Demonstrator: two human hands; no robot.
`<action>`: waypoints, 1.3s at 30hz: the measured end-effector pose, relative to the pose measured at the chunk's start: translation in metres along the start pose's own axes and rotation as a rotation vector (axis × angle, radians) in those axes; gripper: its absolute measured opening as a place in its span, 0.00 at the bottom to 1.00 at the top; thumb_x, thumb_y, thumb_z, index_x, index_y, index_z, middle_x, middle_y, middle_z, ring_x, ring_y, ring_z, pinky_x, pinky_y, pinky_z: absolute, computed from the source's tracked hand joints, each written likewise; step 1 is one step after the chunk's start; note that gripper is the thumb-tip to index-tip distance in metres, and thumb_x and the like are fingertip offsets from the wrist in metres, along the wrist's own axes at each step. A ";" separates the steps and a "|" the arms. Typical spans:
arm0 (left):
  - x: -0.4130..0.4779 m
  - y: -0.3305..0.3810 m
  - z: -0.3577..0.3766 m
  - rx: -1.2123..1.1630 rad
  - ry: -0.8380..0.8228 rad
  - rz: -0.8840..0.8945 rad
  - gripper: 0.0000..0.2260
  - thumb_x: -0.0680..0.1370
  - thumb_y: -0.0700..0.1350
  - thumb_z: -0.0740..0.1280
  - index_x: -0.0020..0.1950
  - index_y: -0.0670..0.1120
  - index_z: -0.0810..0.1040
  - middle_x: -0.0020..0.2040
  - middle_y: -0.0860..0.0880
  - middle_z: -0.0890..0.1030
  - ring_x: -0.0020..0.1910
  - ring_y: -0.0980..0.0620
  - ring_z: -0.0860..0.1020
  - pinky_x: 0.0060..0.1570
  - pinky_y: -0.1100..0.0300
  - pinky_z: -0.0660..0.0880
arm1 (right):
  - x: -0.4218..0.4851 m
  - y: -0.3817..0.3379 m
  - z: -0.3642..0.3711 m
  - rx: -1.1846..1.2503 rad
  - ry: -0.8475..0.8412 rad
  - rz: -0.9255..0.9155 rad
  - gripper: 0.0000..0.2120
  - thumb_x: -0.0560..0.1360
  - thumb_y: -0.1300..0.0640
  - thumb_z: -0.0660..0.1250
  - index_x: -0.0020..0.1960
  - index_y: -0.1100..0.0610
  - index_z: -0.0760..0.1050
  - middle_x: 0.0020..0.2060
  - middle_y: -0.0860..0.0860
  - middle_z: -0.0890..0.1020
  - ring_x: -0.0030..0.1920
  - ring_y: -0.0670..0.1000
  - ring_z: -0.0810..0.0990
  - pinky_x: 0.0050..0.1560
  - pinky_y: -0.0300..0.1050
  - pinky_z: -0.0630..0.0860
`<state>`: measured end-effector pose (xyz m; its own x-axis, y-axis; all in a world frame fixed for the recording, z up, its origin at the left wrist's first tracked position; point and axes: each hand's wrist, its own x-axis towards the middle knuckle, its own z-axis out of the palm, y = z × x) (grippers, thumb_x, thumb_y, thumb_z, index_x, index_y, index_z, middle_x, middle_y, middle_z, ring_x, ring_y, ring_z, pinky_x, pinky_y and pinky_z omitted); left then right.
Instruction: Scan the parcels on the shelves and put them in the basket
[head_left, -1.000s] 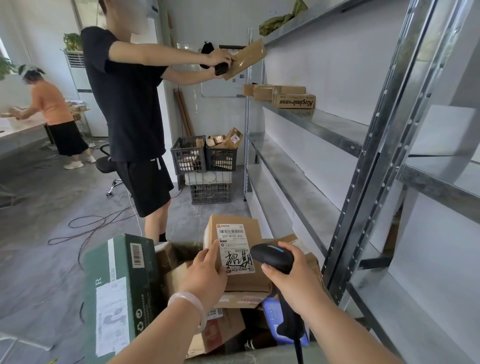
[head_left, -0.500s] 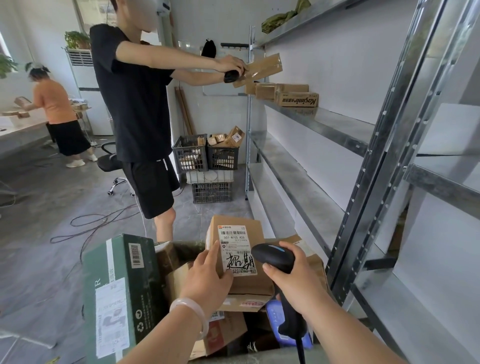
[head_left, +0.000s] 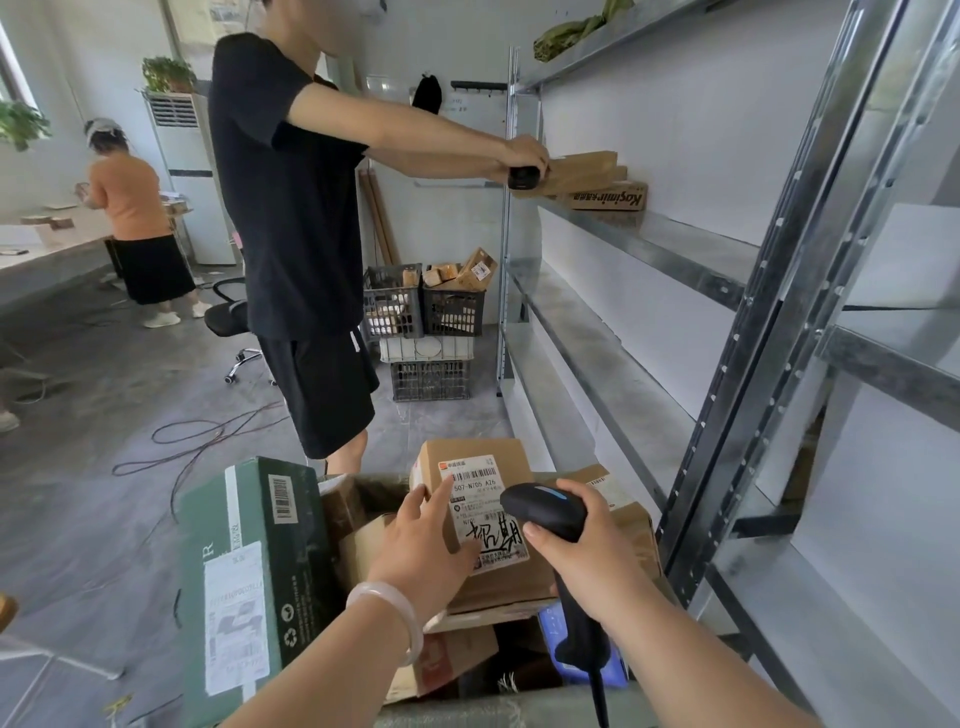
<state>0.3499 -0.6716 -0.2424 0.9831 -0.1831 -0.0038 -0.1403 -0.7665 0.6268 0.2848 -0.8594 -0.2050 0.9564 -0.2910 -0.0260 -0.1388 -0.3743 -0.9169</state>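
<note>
A brown cardboard parcel (head_left: 483, 457) with a white barcode label lies on top of the pile in the basket (head_left: 467, 709) at the bottom centre. My left hand (head_left: 423, 551) holds its left edge, thumb on the label. My right hand (head_left: 587, 556) grips a black barcode scanner (head_left: 543, 509), its head just over the label's right side. A tall green box (head_left: 249, 571) stands at the pile's left. Several brown parcels (head_left: 597, 182) lie on the metal shelf (head_left: 649, 239) farther along.
A person in black (head_left: 291, 208) stands just beyond the basket, arms stretched to the shelf parcels. Black crates (head_left: 426, 312) with parcels are stacked at the far wall. Cables (head_left: 197, 441) trail across the floor. Another person in orange (head_left: 135, 218) works at the far left.
The person in black has lowered a parcel from head height down onto the shelf stack. My hands, the scanner and the labelled parcel have stayed nearly where they were.
</note>
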 end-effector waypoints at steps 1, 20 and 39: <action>-0.001 -0.001 0.001 0.005 0.000 -0.001 0.38 0.76 0.59 0.67 0.79 0.64 0.46 0.80 0.53 0.51 0.77 0.46 0.58 0.72 0.49 0.67 | -0.001 0.000 0.000 -0.002 -0.004 0.001 0.29 0.73 0.48 0.74 0.68 0.41 0.63 0.50 0.36 0.72 0.45 0.37 0.76 0.33 0.27 0.69; -0.016 0.007 -0.004 0.107 0.102 0.078 0.39 0.75 0.64 0.65 0.79 0.64 0.44 0.81 0.52 0.47 0.79 0.45 0.52 0.74 0.49 0.58 | -0.013 0.000 -0.005 0.011 0.005 -0.051 0.30 0.73 0.50 0.74 0.70 0.43 0.63 0.58 0.43 0.73 0.52 0.43 0.75 0.41 0.27 0.68; -0.024 0.075 -0.021 0.249 0.109 0.460 0.37 0.77 0.64 0.61 0.79 0.64 0.42 0.81 0.55 0.45 0.80 0.48 0.43 0.74 0.48 0.37 | -0.081 -0.023 -0.034 -0.014 0.345 -0.221 0.28 0.72 0.49 0.74 0.56 0.24 0.60 0.53 0.30 0.73 0.51 0.26 0.73 0.44 0.22 0.70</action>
<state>0.3179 -0.7120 -0.1792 0.8180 -0.4800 0.3170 -0.5706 -0.7472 0.3409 0.2014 -0.8568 -0.1681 0.8216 -0.4793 0.3086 0.0549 -0.4723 -0.8797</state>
